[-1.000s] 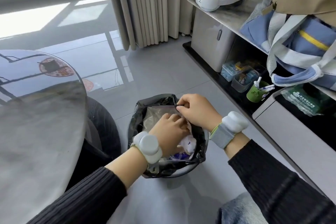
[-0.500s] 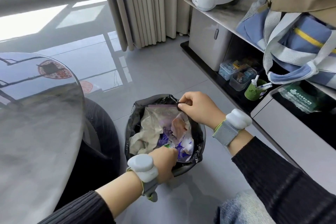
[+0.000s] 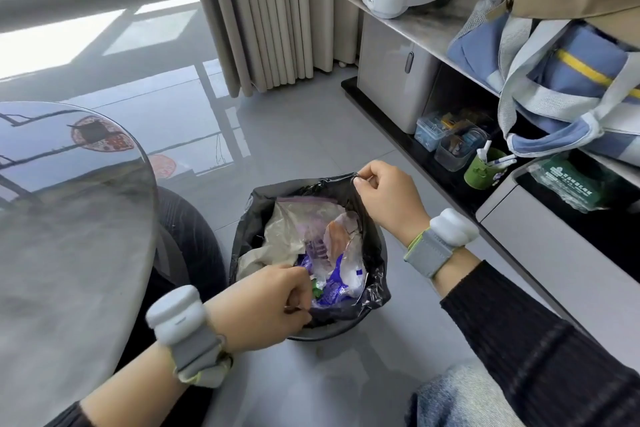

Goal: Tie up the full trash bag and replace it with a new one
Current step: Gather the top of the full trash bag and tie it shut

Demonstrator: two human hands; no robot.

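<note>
The black bag (image 3: 372, 282) lines a round bin (image 3: 332, 331) that stands on the grey floor (image 3: 294, 149), between the two hands. The right hand (image 3: 384, 199) pinches the far edge of the bag between thumb and fingers and holds it up above the rim. The left hand (image 3: 266, 305) is closed on the near edge of the bag, at the side closest to the person.

The bag is open at the top and nearly full: crumpled clear plastic, a purple-edged zip pouch, blue and white wrappers (one small green piece also shows near the left hand). The bin itself is almost hidden by the bag; only a dark strip of its rim shows at the front. The left fingertips are tucked under the hand, so where exactly they grip cannot be seen.
</note>
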